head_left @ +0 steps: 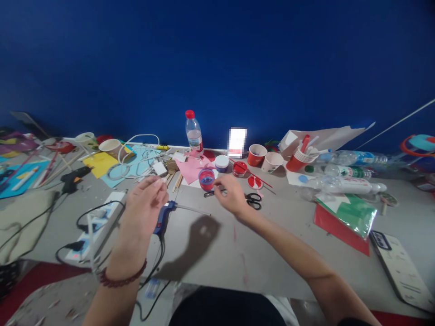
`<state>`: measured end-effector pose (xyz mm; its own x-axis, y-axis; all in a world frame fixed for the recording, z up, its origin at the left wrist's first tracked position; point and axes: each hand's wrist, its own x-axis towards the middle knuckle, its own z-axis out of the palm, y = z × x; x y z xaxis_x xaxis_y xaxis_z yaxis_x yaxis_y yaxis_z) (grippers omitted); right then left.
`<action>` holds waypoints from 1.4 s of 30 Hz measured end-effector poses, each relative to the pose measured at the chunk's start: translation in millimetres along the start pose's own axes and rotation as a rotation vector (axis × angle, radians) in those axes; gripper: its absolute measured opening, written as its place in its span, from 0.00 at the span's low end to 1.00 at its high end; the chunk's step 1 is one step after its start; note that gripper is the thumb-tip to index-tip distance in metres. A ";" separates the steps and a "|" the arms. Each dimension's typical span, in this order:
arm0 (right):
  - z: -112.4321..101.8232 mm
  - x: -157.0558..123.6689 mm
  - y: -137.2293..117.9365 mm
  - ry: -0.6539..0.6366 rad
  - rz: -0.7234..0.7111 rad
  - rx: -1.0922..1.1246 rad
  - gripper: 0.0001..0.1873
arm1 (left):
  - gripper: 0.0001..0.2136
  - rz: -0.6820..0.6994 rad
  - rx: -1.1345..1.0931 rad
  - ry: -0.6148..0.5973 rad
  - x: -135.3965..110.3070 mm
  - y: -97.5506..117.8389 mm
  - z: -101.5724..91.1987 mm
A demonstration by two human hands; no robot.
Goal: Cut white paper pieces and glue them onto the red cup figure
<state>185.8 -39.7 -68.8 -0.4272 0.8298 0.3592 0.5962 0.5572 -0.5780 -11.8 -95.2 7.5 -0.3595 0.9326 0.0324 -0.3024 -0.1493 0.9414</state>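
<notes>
My left hand (146, 199) is raised over the table, thumb and fingers pinched together. A small pale bit shows at its fingertips, too small to name. My right hand (231, 194) is closed, its fingertips beside the rim of a small red cup (206, 181) with blue inside; what its fingers hold, if anything, is hidden. A dark pen-like object (209, 194) lies just below the cup. Black-handled scissors (254, 200) lie behind my right wrist. Partly behind my left hand lies a blue glue gun (165, 217), its nozzle side pointing right.
A white power strip (98, 226) with cables lies at left. Along the back stand a red-capped bottle (193, 133), a white-lidded jar (221, 164), an open red paint jar (239, 169) and paper cups (257, 155). Plastic bottles (353, 184) and a phone (403, 267) lie at right.
</notes>
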 end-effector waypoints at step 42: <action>-81.3 -55.3 27.8 -0.009 0.421 0.646 0.09 | 0.11 1.501 0.986 -0.041 -34.4 -95.4 71.5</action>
<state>281.3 -67.4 -45.2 -0.2591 0.9658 0.0100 0.1957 0.0626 -0.9787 92.6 -89.6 -59.3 0.2215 0.2083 0.9526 0.8174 -0.5724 -0.0649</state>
